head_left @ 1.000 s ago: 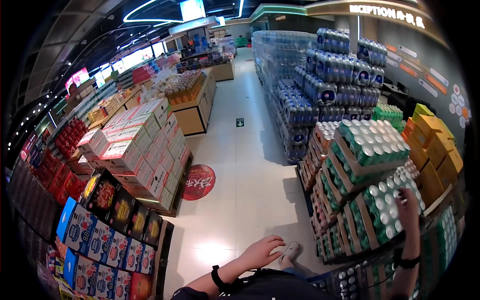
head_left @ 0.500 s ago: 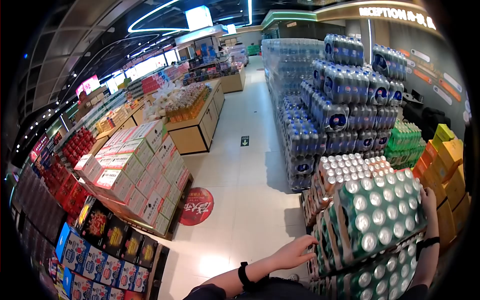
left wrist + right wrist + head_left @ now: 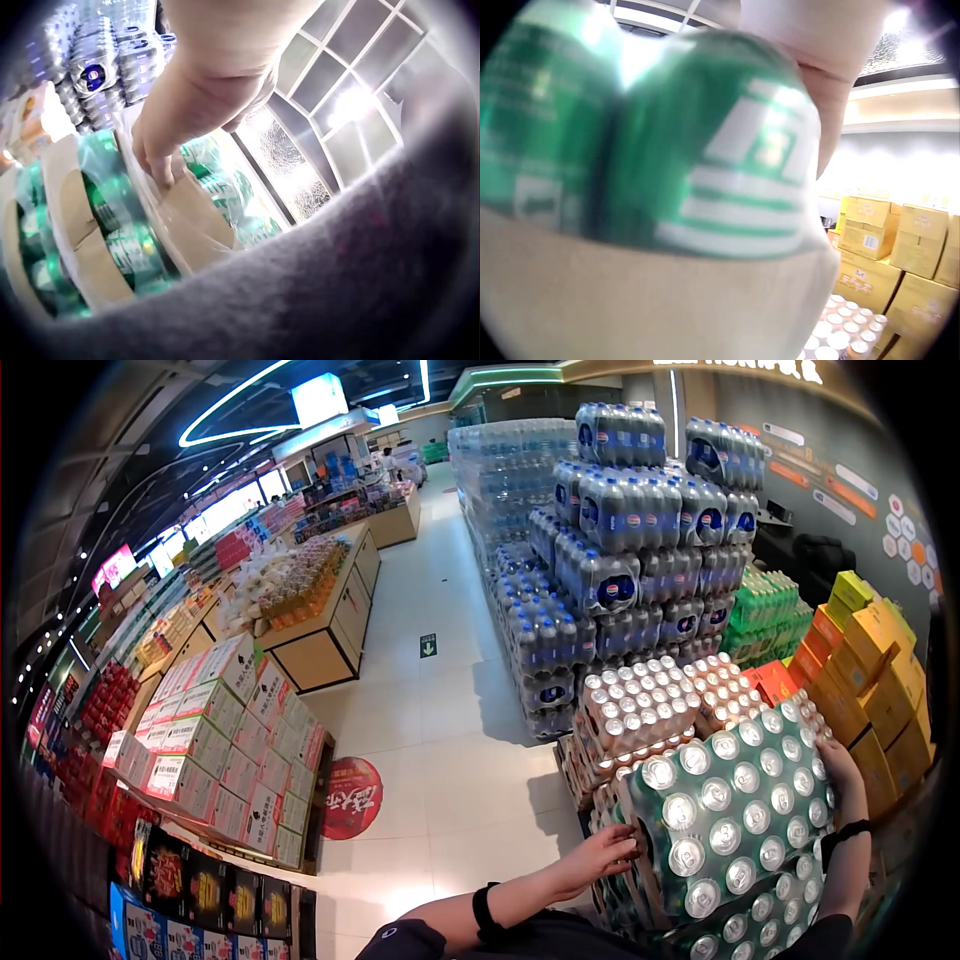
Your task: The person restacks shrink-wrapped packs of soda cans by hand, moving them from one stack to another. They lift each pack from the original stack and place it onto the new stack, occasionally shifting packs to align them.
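A shrink-wrapped case of green cans (image 3: 735,815) on a cardboard tray lies tilted towards me on top of its stack, silver lids facing the head camera. At its left side my left hand (image 3: 600,860) has its bent fingers on the tray's edge. The left wrist view shows those fingertips against the brown cardboard (image 3: 191,221). My right hand (image 3: 838,765) grips the case's far right edge. Green cans (image 3: 712,157) fill most of the right wrist view close up, and the right fingers are mostly hidden behind them there.
More green can cases (image 3: 770,910) lie beneath. Orange-toned can cases (image 3: 640,705) stand just behind, with blue-capped bottle packs (image 3: 640,520) beyond. Yellow cartons (image 3: 870,680) are piled at right. Across the tiled aisle (image 3: 420,760) stand stacked white cartons (image 3: 215,730).
My left hand has moved right, from over the aisle to the case's left side. The right hand has gone to its far right edge. The case now appears nearer, its lids facing me more.
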A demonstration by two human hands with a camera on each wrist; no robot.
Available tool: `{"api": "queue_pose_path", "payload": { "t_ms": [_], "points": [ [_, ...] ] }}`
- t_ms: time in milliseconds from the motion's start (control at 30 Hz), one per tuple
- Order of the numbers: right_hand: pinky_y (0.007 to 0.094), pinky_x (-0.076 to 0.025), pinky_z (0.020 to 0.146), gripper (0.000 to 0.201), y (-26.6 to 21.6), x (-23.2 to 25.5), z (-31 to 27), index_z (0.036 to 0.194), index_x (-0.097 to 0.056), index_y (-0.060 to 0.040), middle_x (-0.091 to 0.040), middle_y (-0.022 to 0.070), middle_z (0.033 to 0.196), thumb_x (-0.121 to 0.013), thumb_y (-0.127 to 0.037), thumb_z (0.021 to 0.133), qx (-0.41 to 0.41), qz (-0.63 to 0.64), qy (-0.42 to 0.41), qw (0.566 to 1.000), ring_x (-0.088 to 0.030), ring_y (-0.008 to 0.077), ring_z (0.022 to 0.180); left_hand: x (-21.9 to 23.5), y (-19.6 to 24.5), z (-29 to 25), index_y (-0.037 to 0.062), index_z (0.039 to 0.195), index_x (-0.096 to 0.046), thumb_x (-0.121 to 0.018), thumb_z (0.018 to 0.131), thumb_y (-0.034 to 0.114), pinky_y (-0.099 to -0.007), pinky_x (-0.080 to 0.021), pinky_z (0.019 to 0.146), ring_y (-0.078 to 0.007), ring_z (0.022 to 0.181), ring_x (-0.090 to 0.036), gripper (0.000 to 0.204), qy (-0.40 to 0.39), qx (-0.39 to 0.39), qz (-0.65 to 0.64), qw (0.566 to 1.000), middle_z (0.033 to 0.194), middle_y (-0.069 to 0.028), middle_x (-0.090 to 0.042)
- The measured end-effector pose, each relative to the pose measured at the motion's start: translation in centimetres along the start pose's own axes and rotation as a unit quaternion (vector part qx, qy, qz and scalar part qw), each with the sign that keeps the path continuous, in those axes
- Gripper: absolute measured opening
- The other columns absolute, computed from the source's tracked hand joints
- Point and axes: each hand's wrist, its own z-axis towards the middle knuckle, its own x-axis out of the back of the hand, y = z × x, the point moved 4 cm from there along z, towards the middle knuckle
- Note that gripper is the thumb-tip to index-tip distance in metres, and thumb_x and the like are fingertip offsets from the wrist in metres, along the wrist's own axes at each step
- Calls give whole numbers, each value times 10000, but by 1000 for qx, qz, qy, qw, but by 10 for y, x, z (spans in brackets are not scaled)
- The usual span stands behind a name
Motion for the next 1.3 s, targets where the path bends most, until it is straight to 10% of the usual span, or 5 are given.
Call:
{"api": "queue_pose_path", "payload": {
  "t_ms": [333, 600, 800, 1067, 1300],
  "points": [
    [274, -496, 662, 304, -7, -3, -37, 955, -629, 48, -664, 76, 850, -548, -241, 909, -25, 51, 39, 998, -616, 142, 696, -8, 10, -3, 25, 1285, -288, -543, 920, 321, -317, -428, 875, -160, 998, -515, 535, -22, 44, 52, 997, 1159, -104, -490],
    [273, -472, 600, 317, -58, -51, -236, 893, -637, 42, -645, 47, 800, -539, -259, 905, -79, 64, 155, 983, -579, 114, 663, 39, 57, 1, 0, 1158, -448, -601, 882, 216, -270, -428, 762, -123, 880, -493, 383, -132, -38, 280, 950, 1032, -63, -538],
    [273, -484, 563, 286, -86, -135, -405, 938, -639, 18, -646, 53, 793, -534, -246, 903, -170, 156, 333, 914, -602, 121, 650, 58, 81, 24, -1, 997, -594, -467, 947, 207, -244, -432, 762, -103, 855, -541, 250, -150, 14, 144, 978, 935, -40, -615],
    [228, -377, 508, 238, -89, -362, -654, 777, -622, -3, -543, -23, 652, -581, -218, 870, -218, 243, 648, 689, -475, 68, 571, 6, 59, -33, -31, 871, -621, -402, 923, 166, -254, -464, 636, -117, 691, -580, 299, -284, 36, 241, 927, 821, -54, -638],
    [236, -304, 435, 294, -116, -574, -874, 650, -574, -21, -466, -37, 551, -601, -228, 858, -261, 239, 835, 421, -399, 60, 483, -52, -109, -146, -2, 783, -604, -490, 894, 168, -237, -375, 573, -80, 628, -479, 233, -469, 160, 343, 798, 695, 13, -557]
  ]
}}
